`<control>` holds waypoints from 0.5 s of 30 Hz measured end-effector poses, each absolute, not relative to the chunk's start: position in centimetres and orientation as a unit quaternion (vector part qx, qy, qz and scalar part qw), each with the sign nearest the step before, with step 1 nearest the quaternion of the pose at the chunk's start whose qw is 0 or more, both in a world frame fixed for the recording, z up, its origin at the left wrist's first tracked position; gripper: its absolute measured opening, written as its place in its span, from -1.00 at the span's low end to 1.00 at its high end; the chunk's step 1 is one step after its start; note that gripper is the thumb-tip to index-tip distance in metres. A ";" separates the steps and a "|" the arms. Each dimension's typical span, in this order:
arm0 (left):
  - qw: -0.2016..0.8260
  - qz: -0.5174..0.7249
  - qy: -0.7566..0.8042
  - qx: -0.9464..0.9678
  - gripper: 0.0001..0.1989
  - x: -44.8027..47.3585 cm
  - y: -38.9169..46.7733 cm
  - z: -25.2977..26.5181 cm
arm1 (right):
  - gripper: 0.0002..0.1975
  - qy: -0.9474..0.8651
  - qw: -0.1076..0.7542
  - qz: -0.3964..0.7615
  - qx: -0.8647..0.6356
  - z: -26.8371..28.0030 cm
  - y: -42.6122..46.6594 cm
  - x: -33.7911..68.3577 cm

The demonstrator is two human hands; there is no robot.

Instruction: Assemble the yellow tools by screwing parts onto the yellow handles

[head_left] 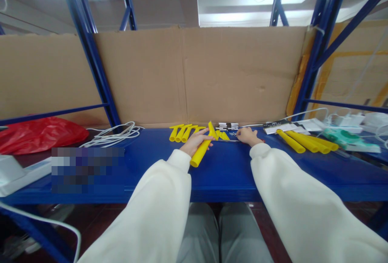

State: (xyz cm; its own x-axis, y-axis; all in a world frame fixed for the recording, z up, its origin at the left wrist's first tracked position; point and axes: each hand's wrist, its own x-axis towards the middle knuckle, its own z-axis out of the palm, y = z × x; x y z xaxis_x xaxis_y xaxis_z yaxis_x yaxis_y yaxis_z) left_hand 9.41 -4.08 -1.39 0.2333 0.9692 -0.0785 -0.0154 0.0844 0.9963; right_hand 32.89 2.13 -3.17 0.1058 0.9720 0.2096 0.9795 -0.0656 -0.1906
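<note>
My left hand (195, 142) is wrapped round a yellow tube (200, 154), which slants away from me with a flat, pointed yellow piece at its far end. To its right, my right hand (247, 135) reaches down to the blue tabletop with its fingertips drawn together. Whatever they pinch is too small to make out. Small whitish bits (232, 133) lie scattered just left of those fingertips. Between the hands are loose flat yellow pieces (223, 135). Several yellow tubes with flat tops (183, 133) lie in a row left of my left hand.
Several plain yellow tubes (309, 142) lie at the right, beside a green-and-white packet (348, 139) and papers (281, 126). Black-and-white strips (228, 126) lie near the cardboard wall (242, 73). On the left are a coiled white cable (117, 133) and a red bag (42, 133).
</note>
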 end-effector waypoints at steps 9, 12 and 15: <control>0.618 0.371 0.429 0.543 -0.18 9.5 -4.7 -1.4 | -0.73 -0.657 0.141 0.005 -0.741 -3.3 2.2 32.6; 0.618 0.365 0.429 0.548 -0.17 9.5 -4.8 -1.4 | -0.74 -0.665 0.129 0.006 -0.736 -3.4 2.4 32.7; 0.613 0.360 0.434 0.553 -0.18 9.6 -4.9 -1.3 | -0.74 -0.675 0.120 0.010 -0.728 -3.4 2.3 32.7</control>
